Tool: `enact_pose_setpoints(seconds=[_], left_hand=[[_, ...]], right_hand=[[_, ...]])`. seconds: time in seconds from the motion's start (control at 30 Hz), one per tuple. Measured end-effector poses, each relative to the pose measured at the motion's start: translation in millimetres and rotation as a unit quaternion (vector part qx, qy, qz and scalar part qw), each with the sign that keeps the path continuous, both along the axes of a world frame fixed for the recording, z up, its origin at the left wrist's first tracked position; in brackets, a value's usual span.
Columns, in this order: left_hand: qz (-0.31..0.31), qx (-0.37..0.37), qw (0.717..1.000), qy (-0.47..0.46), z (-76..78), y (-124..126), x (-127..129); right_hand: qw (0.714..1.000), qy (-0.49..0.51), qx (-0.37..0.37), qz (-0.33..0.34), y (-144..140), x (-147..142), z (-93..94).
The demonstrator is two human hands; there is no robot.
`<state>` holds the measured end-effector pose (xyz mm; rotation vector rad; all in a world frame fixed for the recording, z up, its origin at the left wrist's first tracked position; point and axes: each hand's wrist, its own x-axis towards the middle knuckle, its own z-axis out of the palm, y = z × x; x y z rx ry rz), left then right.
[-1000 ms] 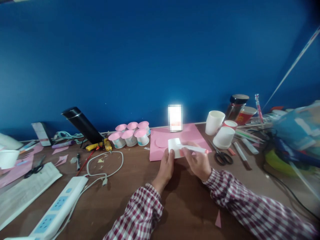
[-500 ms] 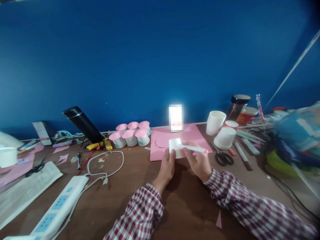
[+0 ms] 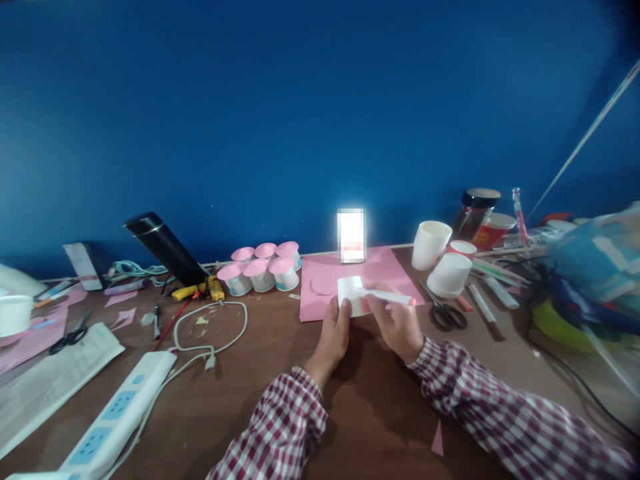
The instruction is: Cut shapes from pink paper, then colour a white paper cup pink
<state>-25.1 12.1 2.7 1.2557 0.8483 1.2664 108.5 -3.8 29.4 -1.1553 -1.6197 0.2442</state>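
My left hand (image 3: 334,331) is closed on a small white piece that looks like a paper cup (image 3: 349,293), thumb on its near side. My right hand (image 3: 399,327) grips a white marker (image 3: 387,295) with a pinkish-orange end pointing right; its other end meets the white cup. I cannot tell whether the tip touches the surface. Beneath and behind the hands lies a sheet of pink paper (image 3: 370,263), with a cut pink circle (image 3: 324,285) on it just left of the cup.
Several short cups with pink tops (image 3: 260,275) stand left of the sheet. On the right are white paper cups (image 3: 431,245), black-handled scissors (image 3: 449,318) and another marker (image 3: 486,312). A power strip (image 3: 120,407), a white cable (image 3: 245,320) and a black cylinder (image 3: 167,250) occupy the left.
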Motion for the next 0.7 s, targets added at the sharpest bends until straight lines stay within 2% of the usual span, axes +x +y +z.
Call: enact_pose_setpoints(seconds=[0.23,0.53,0.7], left_hand=[[0.003,0.009,1.0,0.027,1.8,-0.8,-1.0],[-0.003,-0.009,1.0,0.014,4.6,-1.4,-1.3],[0.004,0.014,0.999,0.032,4.7,-1.3,-1.5]], right_hand=[[1.0,-0.002,-0.009,-0.003,0.0,0.0,-0.3],[1.0,-0.02,0.003,-0.007,0.7,-0.4,0.6],[1.0,-0.023,-0.007,-0.012,-0.1,-0.5,0.7]])
